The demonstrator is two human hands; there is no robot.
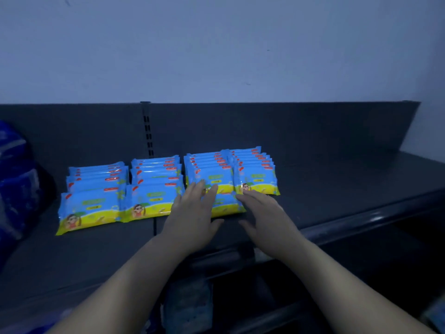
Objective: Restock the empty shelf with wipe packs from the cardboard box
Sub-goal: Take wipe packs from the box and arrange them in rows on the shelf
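Blue and yellow wipe packs stand in rows on the dark shelf (337, 189): a left row (92, 201), a second row (154, 189), a third row (209, 174) and a right row (255, 174). One pack (227, 204) lies in front of the third row. My left hand (192, 213) lies flat, fingers spread, on that pack's left part. My right hand (265, 213) is at its right edge, fingers apart and thumb out. Neither hand grips the pack. The cardboard box is not in view.
A blue plastic-wrapped bundle (16, 179) sits at the far left of the shelf. The shelf's back panel (289, 131) and a slotted upright (147, 131) rise behind the packs. A lower shelf with dim packs (190, 307) shows beneath the front rail (361, 225).
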